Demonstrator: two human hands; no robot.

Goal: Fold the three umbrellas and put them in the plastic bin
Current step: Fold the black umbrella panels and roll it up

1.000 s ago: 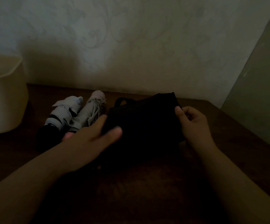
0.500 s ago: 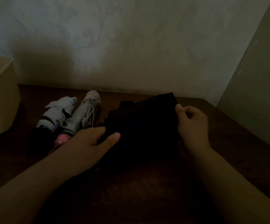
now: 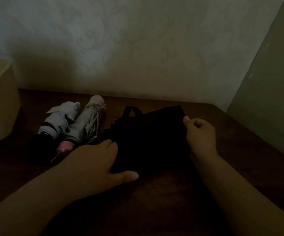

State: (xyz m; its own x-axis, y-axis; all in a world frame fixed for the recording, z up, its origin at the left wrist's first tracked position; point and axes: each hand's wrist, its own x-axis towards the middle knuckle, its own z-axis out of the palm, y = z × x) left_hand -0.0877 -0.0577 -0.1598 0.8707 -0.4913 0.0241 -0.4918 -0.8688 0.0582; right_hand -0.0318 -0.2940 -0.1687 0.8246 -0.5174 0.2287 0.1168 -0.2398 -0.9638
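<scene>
1. Broadly, the dark wooden surface (image 3: 154,201) fills the lower frame, and the cream plastic bin (image 3: 0,106) stands at the far left edge, well apart from the hands. No umbrella can be seen in it, though its inside is hidden.
2. Centre frame lies the black umbrella (image 3: 151,138), its canopy slack and spread, a loop strap showing at its upper left edge. It looks like the one being folded now. To do that well, I judge the loose panels should be gathered evenly into pleats and wound snug round the shaft before the strap is closed, or the bundle will spring apart.
3. Left of it, two more umbrellas lie side by side and touching: the grey umbrella (image 3: 57,121) with a black handle, and the pink-handled umbrella (image 3: 88,123). Both look bundled already, though loosely.
4. The left hand (image 3: 93,160) rests on the black fabric's lower left edge; its fingers run under or into the cloth, thumb stretched along the near edge. How tightly they curl I cannot tell in this dimness.
5. The right hand (image 3: 200,133) has curled fingers, thumb tip pinching the canopy's upper right corner.
</scene>
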